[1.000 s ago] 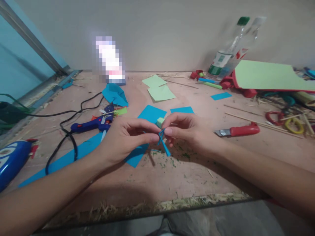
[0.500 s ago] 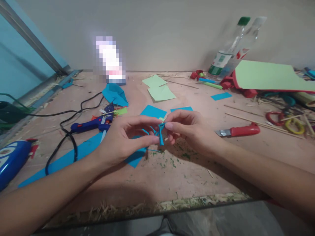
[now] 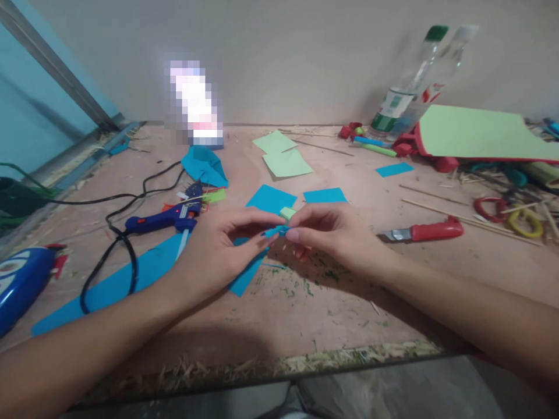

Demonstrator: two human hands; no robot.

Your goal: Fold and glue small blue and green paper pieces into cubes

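Note:
A small folded piece of blue paper (image 3: 278,230) is pinched between my two hands, above the middle of the table. My left hand (image 3: 222,238) grips its left side between thumb and fingers. My right hand (image 3: 327,233) closes on its right end with thumb and forefinger. Just behind the fingertips shows a small light green paper piece (image 3: 287,213); whether it is joined to the blue one I cannot tell. Below and behind my hands lie a blue paper strip (image 3: 247,276), a blue square (image 3: 271,198) and a blue rectangle (image 3: 324,195).
A blue glue gun (image 3: 161,221) with a black cord (image 3: 109,218) lies left, over a long blue sheet (image 3: 109,285). To the right are a red-handled utility knife (image 3: 437,231), thin sticks (image 3: 463,218) and scissors (image 3: 491,209). Bottles (image 3: 393,110) stand at the back.
The blue paper between my fingers hung downward before and now lies nearly flat, pointing left. More of the light green piece shows behind it. My hands have stayed nearly in place.

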